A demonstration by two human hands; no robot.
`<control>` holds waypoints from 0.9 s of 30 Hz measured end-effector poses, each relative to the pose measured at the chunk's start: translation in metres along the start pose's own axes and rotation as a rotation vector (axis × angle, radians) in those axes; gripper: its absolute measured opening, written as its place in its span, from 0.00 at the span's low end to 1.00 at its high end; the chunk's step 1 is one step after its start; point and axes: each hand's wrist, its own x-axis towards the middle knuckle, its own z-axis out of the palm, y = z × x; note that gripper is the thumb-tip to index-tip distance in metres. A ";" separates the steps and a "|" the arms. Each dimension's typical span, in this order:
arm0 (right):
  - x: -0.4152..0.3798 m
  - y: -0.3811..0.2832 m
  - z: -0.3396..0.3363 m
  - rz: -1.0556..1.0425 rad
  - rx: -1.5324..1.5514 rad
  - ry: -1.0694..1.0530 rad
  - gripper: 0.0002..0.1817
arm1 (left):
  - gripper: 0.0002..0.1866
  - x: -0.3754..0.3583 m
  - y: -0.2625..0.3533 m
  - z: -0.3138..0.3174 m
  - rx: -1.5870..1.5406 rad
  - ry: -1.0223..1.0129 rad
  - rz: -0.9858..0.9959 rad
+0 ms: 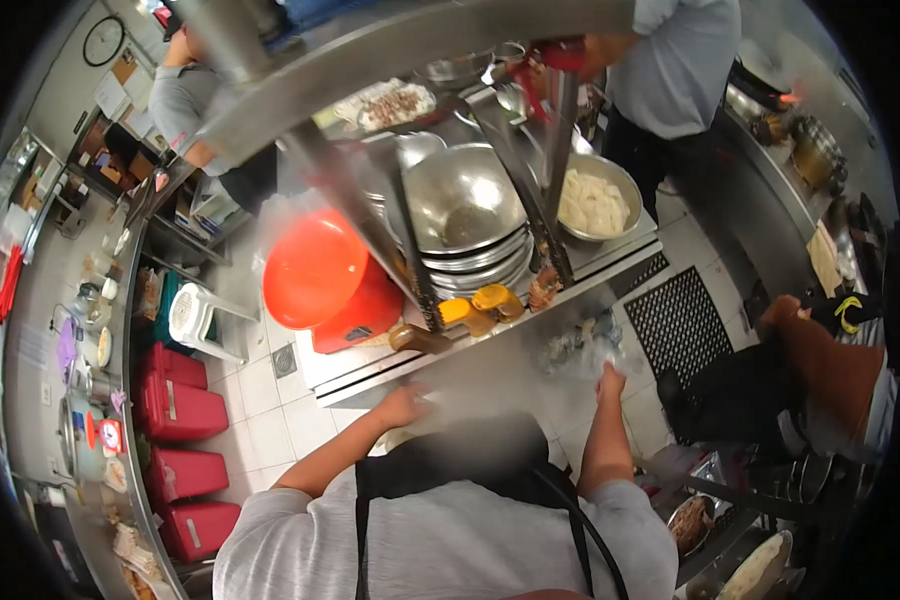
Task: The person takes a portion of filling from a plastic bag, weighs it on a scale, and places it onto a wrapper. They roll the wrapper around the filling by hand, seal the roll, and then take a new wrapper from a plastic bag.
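A blurred patch in the middle of the head view covers much of the space between my hands. My left hand [402, 405] is stretched forward just below the steel counter's front edge [450, 345]; its fingers melt into the blur, and a pale thing I cannot make out shows beneath it. To the right, my right hand [611, 380] is closed on the edge of a clear plastic bag [585, 350] with bluish-grey contents too blurred to name. Knife-like tools with yellow handles [478, 306] and a brown handle [420, 339] stick out along the counter edge, nearest my left hand.
An orange-red basin on a scale [315, 270], stacked steel bowls [465, 200] and a bowl of white pieces [598, 200] stand on the counter under a metal shelf frame. Co-workers stand beyond it [670, 70] and bend at the right [835, 370]. Red bins [185, 405] line the left.
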 end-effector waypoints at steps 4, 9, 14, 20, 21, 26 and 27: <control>-0.010 -0.040 0.044 -0.049 -0.354 -0.063 0.34 | 0.26 -0.007 0.008 -0.002 -0.089 0.037 -0.034; 0.044 -0.044 0.072 -0.568 -0.834 -0.104 0.34 | 0.26 -0.010 0.016 -0.008 -0.072 0.060 -0.131; -0.007 -0.097 0.084 -0.571 -0.821 0.028 0.24 | 0.27 -0.009 0.015 -0.007 -0.069 0.061 -0.121; 0.037 -0.093 0.084 -0.531 -1.114 -0.154 0.21 | 0.26 -0.009 0.005 -0.003 -0.050 0.083 -0.082; 0.034 -0.099 0.086 -0.504 -1.232 -0.184 0.23 | 0.26 -0.010 0.001 -0.001 -0.048 0.096 -0.071; -0.022 -0.131 0.102 -0.322 -1.544 -0.047 0.18 | 0.28 -0.019 -0.025 0.012 -0.198 0.176 -0.092; -0.036 -0.136 0.103 -0.348 -1.490 0.010 0.17 | 0.29 -0.022 -0.031 0.016 -0.216 0.200 -0.093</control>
